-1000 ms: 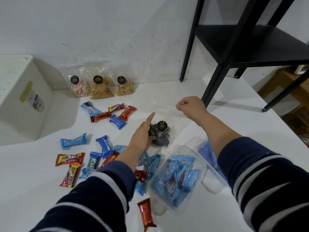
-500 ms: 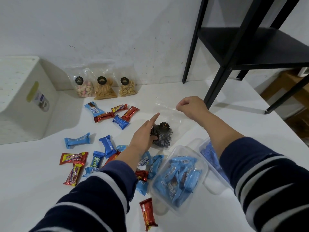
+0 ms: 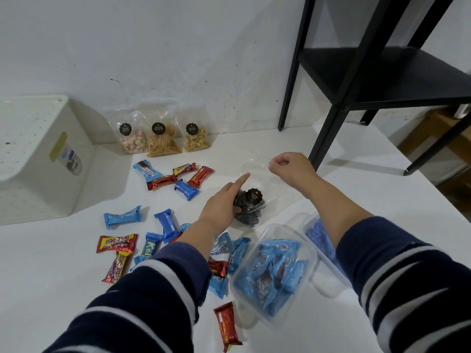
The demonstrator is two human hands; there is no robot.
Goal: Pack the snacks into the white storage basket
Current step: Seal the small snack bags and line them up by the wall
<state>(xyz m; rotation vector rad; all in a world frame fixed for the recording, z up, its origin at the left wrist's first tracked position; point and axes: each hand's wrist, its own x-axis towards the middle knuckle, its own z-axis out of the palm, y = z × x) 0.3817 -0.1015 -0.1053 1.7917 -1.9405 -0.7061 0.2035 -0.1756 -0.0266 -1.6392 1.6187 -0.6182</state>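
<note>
A clear bag of dark swirl cookies [image 3: 251,207] lies mid-table. My left hand [image 3: 220,203] grips its lower part, index finger pointing out. My right hand [image 3: 290,166] pinches the bag's clear top edge, fingers curled. The white storage basket [image 3: 38,159] lies overturned at the left. Three clear snack bags [image 3: 163,138] lean on the wall. Several blue and red wrapped bars [image 3: 163,222] are scattered over the table. A clear tub of blue packets [image 3: 274,270] sits by my right forearm, and a second tub [image 3: 318,235] is partly hidden behind it.
A black metal shelf frame [image 3: 339,103] stands at the back right, its leg close to my right hand. The white table's right edge [image 3: 407,174] drops off toward a wooden floor. A red bar [image 3: 226,324] lies near the front.
Both hands hold nearly the same pose on the cookie bag. The view has shifted slightly, so the scene sits a little lower and to the right.
</note>
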